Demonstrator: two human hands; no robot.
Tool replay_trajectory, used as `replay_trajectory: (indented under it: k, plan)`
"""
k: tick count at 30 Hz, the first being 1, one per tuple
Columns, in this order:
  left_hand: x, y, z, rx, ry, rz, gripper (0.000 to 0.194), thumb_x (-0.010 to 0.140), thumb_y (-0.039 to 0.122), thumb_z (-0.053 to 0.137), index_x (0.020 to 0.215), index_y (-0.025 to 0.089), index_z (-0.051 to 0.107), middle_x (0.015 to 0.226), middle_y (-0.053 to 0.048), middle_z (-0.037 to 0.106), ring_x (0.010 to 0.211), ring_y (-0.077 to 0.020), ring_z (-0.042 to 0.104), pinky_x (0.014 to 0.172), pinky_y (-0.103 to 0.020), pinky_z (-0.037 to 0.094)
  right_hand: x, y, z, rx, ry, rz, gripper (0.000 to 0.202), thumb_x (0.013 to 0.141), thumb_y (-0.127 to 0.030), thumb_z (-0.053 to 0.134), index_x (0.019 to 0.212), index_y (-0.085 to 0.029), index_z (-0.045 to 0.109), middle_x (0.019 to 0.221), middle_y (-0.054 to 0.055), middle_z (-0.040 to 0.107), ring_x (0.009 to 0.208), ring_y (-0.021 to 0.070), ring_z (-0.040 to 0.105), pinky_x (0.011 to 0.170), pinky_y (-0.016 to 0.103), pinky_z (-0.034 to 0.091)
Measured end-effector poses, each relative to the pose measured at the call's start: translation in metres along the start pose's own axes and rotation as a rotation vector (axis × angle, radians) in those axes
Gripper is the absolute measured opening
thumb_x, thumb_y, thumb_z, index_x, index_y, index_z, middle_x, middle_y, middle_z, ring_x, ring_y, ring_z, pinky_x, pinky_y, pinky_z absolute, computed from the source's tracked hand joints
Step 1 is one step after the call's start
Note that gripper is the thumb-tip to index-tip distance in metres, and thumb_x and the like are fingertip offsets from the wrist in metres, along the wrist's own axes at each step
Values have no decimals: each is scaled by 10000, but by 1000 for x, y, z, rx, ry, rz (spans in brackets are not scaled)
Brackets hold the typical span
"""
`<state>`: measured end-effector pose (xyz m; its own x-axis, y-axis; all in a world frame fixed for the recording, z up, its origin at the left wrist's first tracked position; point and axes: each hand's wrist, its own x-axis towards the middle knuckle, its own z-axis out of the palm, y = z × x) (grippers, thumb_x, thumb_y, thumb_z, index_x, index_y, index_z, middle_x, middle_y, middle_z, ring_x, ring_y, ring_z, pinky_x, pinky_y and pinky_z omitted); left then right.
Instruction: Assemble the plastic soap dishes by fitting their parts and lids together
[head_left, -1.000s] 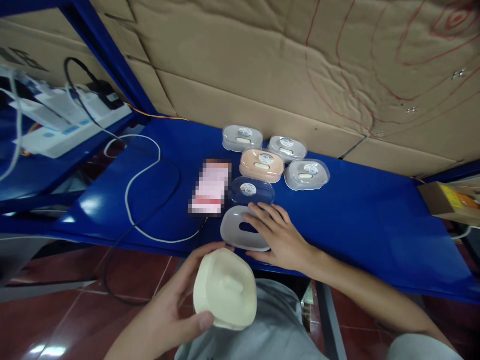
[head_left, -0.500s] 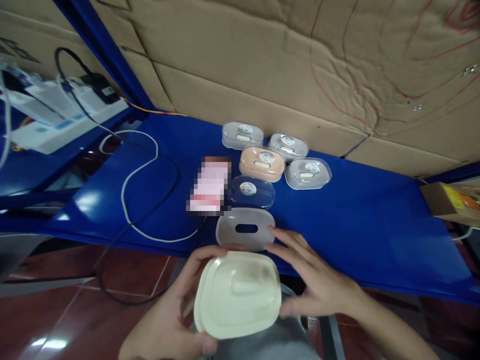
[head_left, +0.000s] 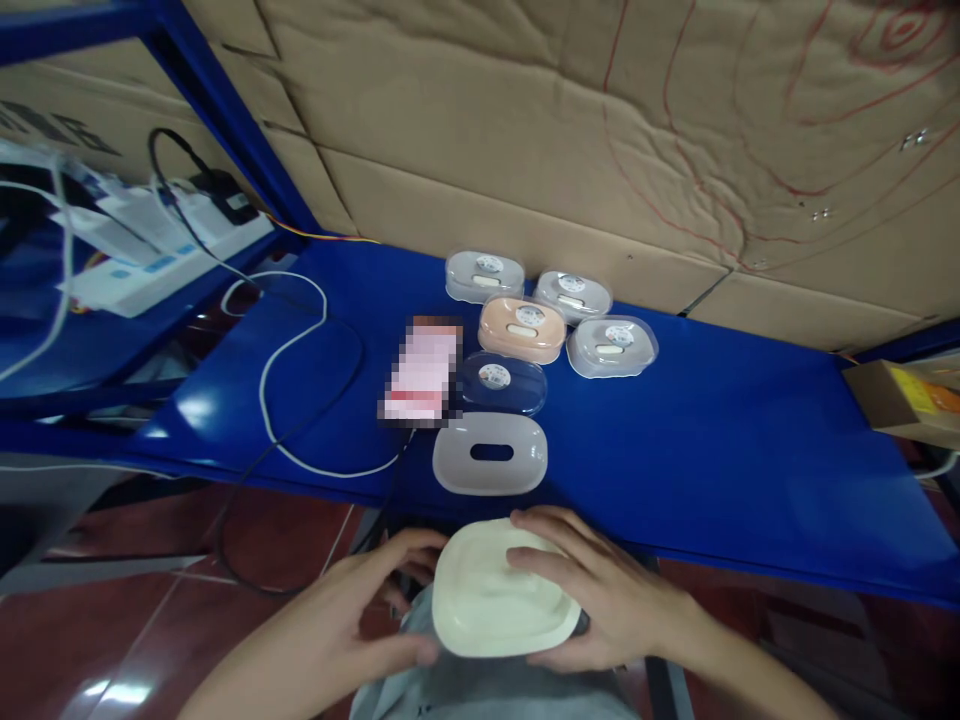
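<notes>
A cream plastic dish (head_left: 487, 600), rounded oblong with a raised middle, is held over my lap in front of the table edge. My right hand (head_left: 592, 590) grips its right side, fingers on top and thumb underneath. At its left side is my left hand (head_left: 382, 610), thumb and fingers spread apart; whether a fingertip touches the rim is unclear. Just beyond the dish, a whitish oval tray (head_left: 450, 465) with a slot in its centre lies on the table. Behind that tray rests a clear oval lid (head_left: 525, 385) with a round sticker.
Three whitish lidded boxes (head_left: 485, 277) and a peach one (head_left: 521, 330) stand at the back of the blue table (head_left: 720, 450). A pixelated phone-like object (head_left: 421, 372) and a white cable (head_left: 264, 390) lie to the left. Cardboard (head_left: 480, 130) walls the rear; a power strip (head_left: 172, 260) sits far left.
My right hand has come off the oval tray's edge and taken hold of the cream dish. My left hand has loosened from it. The dish has shifted right and turned.
</notes>
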<state>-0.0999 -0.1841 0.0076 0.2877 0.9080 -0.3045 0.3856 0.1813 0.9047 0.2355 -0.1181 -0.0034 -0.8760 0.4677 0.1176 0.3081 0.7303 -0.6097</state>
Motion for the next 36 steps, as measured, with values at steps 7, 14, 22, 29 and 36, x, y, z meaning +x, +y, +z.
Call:
replay_trajectory:
  k: [7,14,22,29,36]
  plan:
    - [21,15,15,141,-24,-138,641,876,516,791,1467,315,642,1328,-110,757,1190,-344,721,1012,-456,589,-7,8,10,-149,70,0,795,843,-449,827,1510,-193,479,1610,207,503,1485,389,475,1173,580,491]
    - [15,-13,14,-322,-92,-24,654,839,565,818,1408,260,713,1315,-140,771,1092,-346,753,988,-457,605,13,-2,30,-104,302,-92,860,897,-619,762,1552,-203,392,1588,232,511,1512,382,458,1202,599,439]
    - [8,-16,11,-1222,170,-81,505,943,471,732,1376,212,744,1390,-134,748,1252,-384,723,995,-412,627,36,6,4,-242,277,-9,570,1125,-440,436,1618,-162,369,1656,153,494,1591,272,381,1305,555,309]
    - [23,-17,2,-1504,305,-77,526,1021,458,590,1519,291,610,1345,-43,785,1330,-322,689,1108,-410,577,24,14,-1,-467,375,85,307,1050,-162,633,1352,-209,659,1312,58,772,1281,263,668,1209,549,371]
    - [37,-9,11,-1654,61,-9,390,1043,303,501,1316,223,768,1174,-53,846,1149,-276,788,1101,-388,575,-2,8,-10,-163,785,171,357,979,-91,692,1314,-216,686,1139,88,785,1092,259,702,934,450,548]
